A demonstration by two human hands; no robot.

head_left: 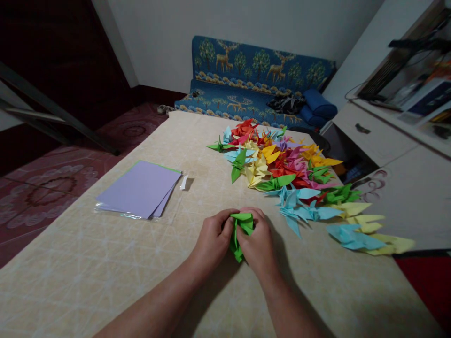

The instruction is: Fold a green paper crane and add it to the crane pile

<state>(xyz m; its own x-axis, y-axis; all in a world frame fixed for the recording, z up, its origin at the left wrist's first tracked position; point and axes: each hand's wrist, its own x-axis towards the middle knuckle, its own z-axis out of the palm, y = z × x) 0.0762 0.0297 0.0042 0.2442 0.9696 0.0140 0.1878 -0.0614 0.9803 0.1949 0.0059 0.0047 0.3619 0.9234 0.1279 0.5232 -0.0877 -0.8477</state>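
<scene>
A half-folded piece of green origami paper (240,233) sits between both my hands, low over the table near its front middle. My left hand (213,237) pinches its left side with curled fingers. My right hand (259,239) grips the right side, fingers closed over the top fold. A big heap of folded paper cranes (282,171) in many colours lies to the right and beyond my hands. A stack of lilac paper sheets (141,188) in a clear sleeve lies to the left.
The beige patterned table (88,263) fills the view. A small white scrap (184,182) lies beside the sheets. Behind stands a blue deer-print sofa (253,80); a white cabinet (387,141) is at the right, red patterned floor at the left.
</scene>
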